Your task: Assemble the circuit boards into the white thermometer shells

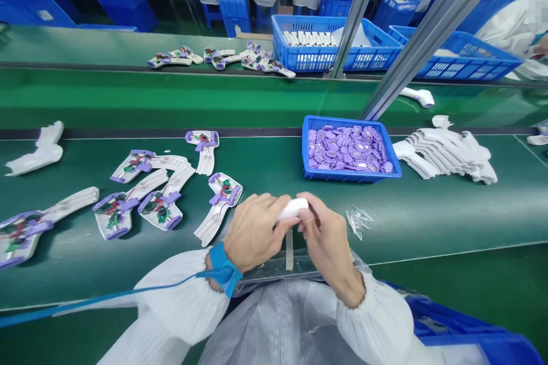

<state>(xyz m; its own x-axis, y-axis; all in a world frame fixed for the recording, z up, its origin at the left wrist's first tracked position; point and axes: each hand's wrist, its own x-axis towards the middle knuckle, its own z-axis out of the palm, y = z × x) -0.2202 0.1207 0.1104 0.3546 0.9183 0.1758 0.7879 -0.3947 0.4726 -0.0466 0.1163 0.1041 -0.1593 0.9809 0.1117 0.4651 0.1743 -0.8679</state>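
Both hands meet in front of my body around a white plastic part [293, 209]. My left hand [256, 231] wraps its left side, and a blue strap with a cord circles that wrist. My right hand [326, 239] pinches the part's right end with thumb and fingers. Much of the part is hidden by the fingers. Left of my hands lies an open white shell with purple pieces and wires [222, 197]. Small clear pieces [358, 221] lie on the green surface to the right of my right hand.
A blue tray [351, 175] of purple pieces stands beyond my hands. White shells [449, 151] are stacked at right; several wired shells [160, 208] lie at left. A slanted metal post [411, 40] rises behind the tray. Blue crates [295, 57] and people stand farther back.
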